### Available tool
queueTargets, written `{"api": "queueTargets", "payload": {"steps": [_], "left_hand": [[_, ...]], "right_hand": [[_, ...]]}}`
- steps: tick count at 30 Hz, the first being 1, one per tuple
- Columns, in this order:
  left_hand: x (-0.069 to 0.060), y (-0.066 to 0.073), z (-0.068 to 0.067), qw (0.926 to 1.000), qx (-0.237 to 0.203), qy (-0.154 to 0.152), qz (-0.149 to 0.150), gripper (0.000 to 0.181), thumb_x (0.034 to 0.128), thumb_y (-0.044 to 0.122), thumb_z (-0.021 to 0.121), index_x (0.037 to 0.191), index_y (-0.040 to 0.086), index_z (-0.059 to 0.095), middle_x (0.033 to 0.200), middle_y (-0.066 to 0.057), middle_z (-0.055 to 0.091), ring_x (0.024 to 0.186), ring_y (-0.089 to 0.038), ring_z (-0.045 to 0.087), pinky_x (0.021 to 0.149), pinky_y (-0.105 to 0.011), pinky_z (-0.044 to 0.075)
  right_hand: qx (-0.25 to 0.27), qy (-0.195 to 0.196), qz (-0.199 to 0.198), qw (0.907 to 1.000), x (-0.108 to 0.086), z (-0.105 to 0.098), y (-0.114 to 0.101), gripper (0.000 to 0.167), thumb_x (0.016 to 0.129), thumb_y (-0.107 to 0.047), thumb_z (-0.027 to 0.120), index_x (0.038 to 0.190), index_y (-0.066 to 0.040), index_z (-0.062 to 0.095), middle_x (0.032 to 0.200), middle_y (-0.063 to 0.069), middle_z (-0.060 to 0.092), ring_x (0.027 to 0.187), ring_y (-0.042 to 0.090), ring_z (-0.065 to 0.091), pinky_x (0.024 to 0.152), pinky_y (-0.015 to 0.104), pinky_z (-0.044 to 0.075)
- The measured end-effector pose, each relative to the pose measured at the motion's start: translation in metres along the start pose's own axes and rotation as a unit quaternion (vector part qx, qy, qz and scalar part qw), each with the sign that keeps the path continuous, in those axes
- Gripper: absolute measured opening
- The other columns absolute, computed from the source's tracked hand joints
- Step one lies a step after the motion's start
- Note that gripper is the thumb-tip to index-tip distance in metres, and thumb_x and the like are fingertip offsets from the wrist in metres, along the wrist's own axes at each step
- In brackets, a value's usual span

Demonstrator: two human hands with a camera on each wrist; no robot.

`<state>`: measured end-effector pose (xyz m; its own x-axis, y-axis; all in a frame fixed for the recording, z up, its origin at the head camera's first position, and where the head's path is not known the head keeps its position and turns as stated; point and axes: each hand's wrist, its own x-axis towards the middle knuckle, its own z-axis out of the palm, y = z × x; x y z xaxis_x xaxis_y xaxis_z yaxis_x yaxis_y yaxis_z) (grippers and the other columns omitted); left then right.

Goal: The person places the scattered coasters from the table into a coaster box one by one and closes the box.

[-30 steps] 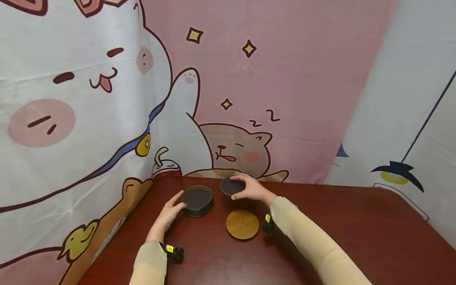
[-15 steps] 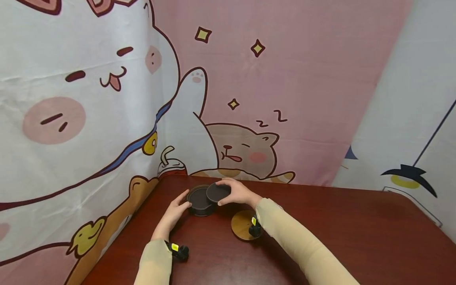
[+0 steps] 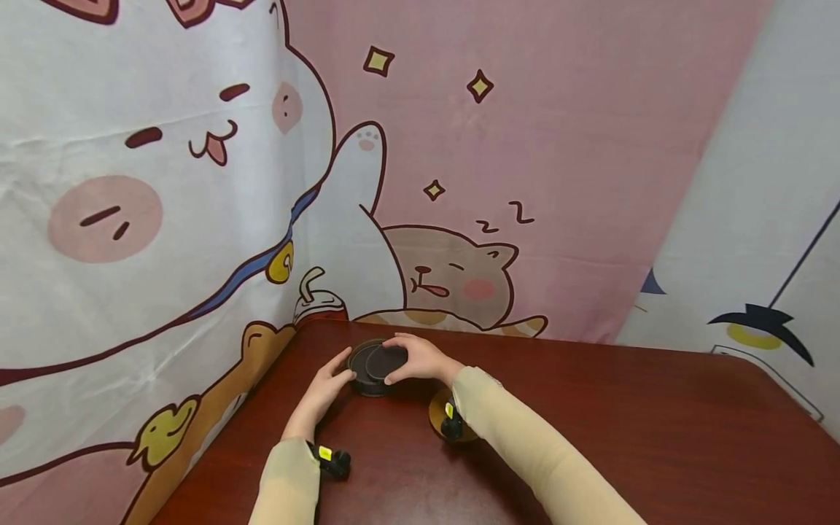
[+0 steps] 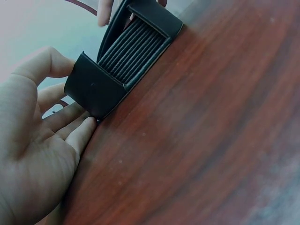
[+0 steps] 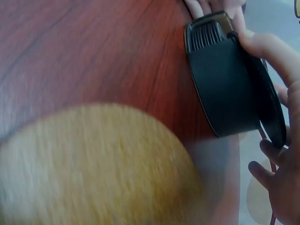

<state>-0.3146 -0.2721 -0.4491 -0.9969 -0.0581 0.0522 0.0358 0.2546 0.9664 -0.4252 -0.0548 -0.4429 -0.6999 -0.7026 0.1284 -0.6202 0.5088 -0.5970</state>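
A round black coaster holder [image 3: 369,389] stands upright on the table. Through the cut-out in its wall, the left wrist view shows several black coasters [image 4: 136,52] stacked inside. My left hand [image 3: 321,391] grips the holder's left side, thumb low and fingers around the wall. Above the holder, my right hand [image 3: 425,362] pinches one more black coaster [image 3: 383,364] by its edge. That coaster tilts over the opening, partly overlapping the rim; the right wrist view has it leaning at the holder's top. Whether it touches the stack, I cannot tell.
A round wooden disc [image 3: 437,414] lies on the table under my right wrist, partly hidden by the wrist camera. The reddish-brown table [image 3: 623,423] extends to the right. A cartoon-printed cloth [image 3: 558,182] hangs behind and left of it.
My right hand has carried the coaster leftward from beside the holder to over its opening. The left hand stays at the holder. The view has shifted slightly.
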Motion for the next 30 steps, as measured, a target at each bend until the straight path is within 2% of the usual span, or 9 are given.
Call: {"api": "queueTargets", "payload": {"steps": [4,8,12,18,25,30], "left_hand": [[0.005,-0.003,-0.001,1.0000,-0.002,0.004,0.002,0.063,0.0893,0.004,0.056,0.149,0.002,0.035,0.151,-0.025,0.033,0.138,-0.039,0.030,0.109,-0.052,0.027],[0.018,-0.019,-0.001,0.9999,-0.008,0.011,0.001,0.065,0.0881,0.006,0.057,0.149,0.005,0.036,0.151,-0.023,0.034,0.137,-0.038,0.031,0.109,-0.053,0.026],[0.027,-0.033,-0.001,0.9999,-0.002,0.016,-0.002,0.066,0.0879,0.009,0.058,0.150,0.009,0.037,0.152,-0.018,0.034,0.139,-0.036,0.029,0.109,-0.053,0.026],[0.029,-0.037,-0.001,0.9998,-0.004,0.019,-0.006,0.067,0.0873,0.011,0.059,0.151,0.012,0.037,0.153,-0.015,0.033,0.140,-0.034,0.028,0.109,-0.053,0.027],[0.028,-0.038,-0.003,0.9998,-0.006,0.020,-0.006,0.066,0.0879,0.012,0.059,0.151,0.013,0.037,0.152,-0.016,0.034,0.139,-0.034,0.029,0.109,-0.053,0.028],[0.026,-0.043,-0.003,0.9997,-0.004,0.022,-0.009,0.065,0.0884,0.012,0.059,0.150,0.013,0.038,0.151,-0.017,0.036,0.138,-0.036,0.031,0.109,-0.055,0.027]], "right_hand": [[-0.012,-0.005,0.004,0.9999,0.003,0.004,-0.005,0.077,0.072,-0.046,0.080,0.139,-0.018,0.054,0.156,0.010,0.029,0.142,0.028,0.027,0.108,0.049,0.031],[-0.026,-0.011,0.016,0.9995,0.006,0.008,-0.009,0.078,0.075,-0.049,0.077,0.142,-0.020,0.052,0.158,0.008,0.024,0.146,0.026,0.015,0.112,0.051,0.025],[-0.041,-0.014,0.026,0.9987,0.008,0.011,-0.011,0.078,0.076,-0.052,0.075,0.143,-0.021,0.050,0.159,0.008,0.022,0.146,0.027,0.013,0.112,0.053,0.022],[-0.068,-0.025,0.029,0.9969,0.011,0.015,-0.018,0.081,0.079,-0.056,0.070,0.147,-0.020,0.045,0.159,0.010,0.020,0.147,0.027,0.010,0.111,0.058,0.020],[-0.101,-0.023,0.016,0.9945,0.012,0.021,-0.018,0.080,0.082,-0.058,0.065,0.148,-0.018,0.043,0.159,0.012,0.019,0.147,0.029,0.008,0.110,0.059,0.022],[-0.100,-0.032,0.013,0.9944,0.010,0.025,-0.016,0.077,0.085,-0.059,0.061,0.148,-0.018,0.043,0.160,0.013,0.017,0.146,0.032,0.008,0.109,0.062,0.020]]}}
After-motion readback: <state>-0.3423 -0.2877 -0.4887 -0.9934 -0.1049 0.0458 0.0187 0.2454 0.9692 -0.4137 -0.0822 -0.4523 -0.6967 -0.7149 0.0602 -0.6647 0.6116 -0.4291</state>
